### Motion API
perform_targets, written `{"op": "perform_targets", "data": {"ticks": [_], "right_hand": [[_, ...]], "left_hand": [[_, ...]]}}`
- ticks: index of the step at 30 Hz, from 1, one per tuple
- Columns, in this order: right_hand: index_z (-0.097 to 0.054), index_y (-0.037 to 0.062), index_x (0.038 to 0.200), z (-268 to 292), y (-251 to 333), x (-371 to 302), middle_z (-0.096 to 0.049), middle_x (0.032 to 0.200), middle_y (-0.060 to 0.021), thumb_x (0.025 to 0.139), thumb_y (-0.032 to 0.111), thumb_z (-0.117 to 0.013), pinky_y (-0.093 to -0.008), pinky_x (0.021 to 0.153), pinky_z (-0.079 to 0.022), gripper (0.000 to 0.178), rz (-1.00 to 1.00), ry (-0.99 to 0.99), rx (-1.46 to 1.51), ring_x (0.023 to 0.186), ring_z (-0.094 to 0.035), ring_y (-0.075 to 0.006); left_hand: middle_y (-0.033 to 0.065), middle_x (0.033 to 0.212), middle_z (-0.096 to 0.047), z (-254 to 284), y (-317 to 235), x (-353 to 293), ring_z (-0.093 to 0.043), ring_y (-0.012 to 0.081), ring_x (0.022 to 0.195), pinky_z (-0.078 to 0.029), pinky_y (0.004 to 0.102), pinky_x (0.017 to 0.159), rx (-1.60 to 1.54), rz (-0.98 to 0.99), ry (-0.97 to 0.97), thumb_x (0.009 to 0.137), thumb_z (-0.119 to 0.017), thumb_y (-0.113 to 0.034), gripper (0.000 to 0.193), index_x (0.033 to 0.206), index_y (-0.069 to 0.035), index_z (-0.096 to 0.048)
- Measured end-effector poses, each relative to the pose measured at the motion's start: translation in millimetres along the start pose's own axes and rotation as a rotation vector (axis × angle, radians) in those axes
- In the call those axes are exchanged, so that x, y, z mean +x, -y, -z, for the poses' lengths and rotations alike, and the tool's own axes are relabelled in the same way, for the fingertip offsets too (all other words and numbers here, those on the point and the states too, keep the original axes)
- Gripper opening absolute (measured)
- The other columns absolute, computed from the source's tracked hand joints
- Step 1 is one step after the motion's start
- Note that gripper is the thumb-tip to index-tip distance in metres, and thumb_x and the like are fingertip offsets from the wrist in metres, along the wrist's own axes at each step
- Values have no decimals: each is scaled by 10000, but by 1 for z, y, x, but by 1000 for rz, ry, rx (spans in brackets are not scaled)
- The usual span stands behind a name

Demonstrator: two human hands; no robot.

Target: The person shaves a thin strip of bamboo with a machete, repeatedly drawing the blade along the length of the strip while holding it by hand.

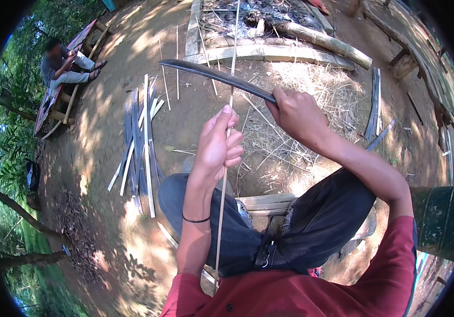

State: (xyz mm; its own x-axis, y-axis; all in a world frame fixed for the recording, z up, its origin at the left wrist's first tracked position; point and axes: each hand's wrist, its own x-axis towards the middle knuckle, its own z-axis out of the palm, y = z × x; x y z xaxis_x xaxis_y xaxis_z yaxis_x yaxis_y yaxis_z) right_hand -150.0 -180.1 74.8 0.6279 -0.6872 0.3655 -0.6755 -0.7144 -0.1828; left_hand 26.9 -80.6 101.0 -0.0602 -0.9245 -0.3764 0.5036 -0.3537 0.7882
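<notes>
My left hand (218, 142) is closed around a long, thin pale strip (222, 211), which looks like split bamboo. The strip runs from near my waist up past the top of the view. My right hand (300, 117) grips a long, dark curved blade (211, 74), its handle hidden in my fist. The blade points left and crosses the strip a little above my left hand; whether its edge touches the strip I cannot tell. Fine shavings (285, 137) lie on the ground beyond my knees.
A pile of dark and pale strips (141, 142) lies left of my knee, with a smaller bundle (373, 105) at the right. Ahead is an ash pit with a block border (269, 53) and a log (324, 41). Someone (66, 68) sits on a bench at the far left.
</notes>
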Motion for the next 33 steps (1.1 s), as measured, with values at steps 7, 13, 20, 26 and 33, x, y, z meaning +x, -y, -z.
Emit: {"op": "perform_targets", "data": {"ticks": [7, 13, 20, 26, 33], "right_hand": [[-571, -19, 752, -4, -7, 7, -616, 614, -176, 901, 281, -597, -411, 459, -507, 335, 49, -27, -69, 512, -633, -323], [-532, -7, 713, -2, -5, 2, -588, 572, -157, 909, 262, -588, -406, 420, -491, 337, 65, -53, -119, 486, -629, -298], [-551, -40, 723, -10, 11, -8, -581, 557, -145, 921, 226, -575, -412, 435, -505, 333, 180, 33, -150, 493, -638, -276], [-554, -22, 715, -7, -2, 5, -598, 581, -186, 921, 181, -554, -402, 426, -502, 289, 21, 50, -15, 482, -634, -284], [-594, -37, 775, -2, -52, 29, -580, 564, -155, 981, 275, -497, -398, 442, -475, 386, -195, 83, -42, 461, -575, -253]], "left_hand": [[-97, 497, -165, 1, 5, 2, -109, 6, 361, -65, 206, 324, 33, 8, -1, 1032, -360, -408, 322, 822, -164, -378], [-94, 501, -173, 3, 7, -2, -128, 7, 363, -90, 196, 321, -38, 60, 79, 1036, -364, -379, 305, 826, -159, -380], [-94, 503, -168, 19, 5, -3, -123, 5, 356, -83, 191, 312, -189, 147, 180, 1036, -369, -374, 310, 813, -160, -385], [-90, 503, -173, 15, 6, 1, -119, 4, 356, -79, 197, 313, -209, 146, 156, 1039, -368, -358, 307, 805, -161, -396], [-92, 509, -153, 16, 9, -7, -100, 2, 357, -59, 189, 314, -215, 163, 191, 1049, -329, -339, 297, 822, -152, -374]]}}
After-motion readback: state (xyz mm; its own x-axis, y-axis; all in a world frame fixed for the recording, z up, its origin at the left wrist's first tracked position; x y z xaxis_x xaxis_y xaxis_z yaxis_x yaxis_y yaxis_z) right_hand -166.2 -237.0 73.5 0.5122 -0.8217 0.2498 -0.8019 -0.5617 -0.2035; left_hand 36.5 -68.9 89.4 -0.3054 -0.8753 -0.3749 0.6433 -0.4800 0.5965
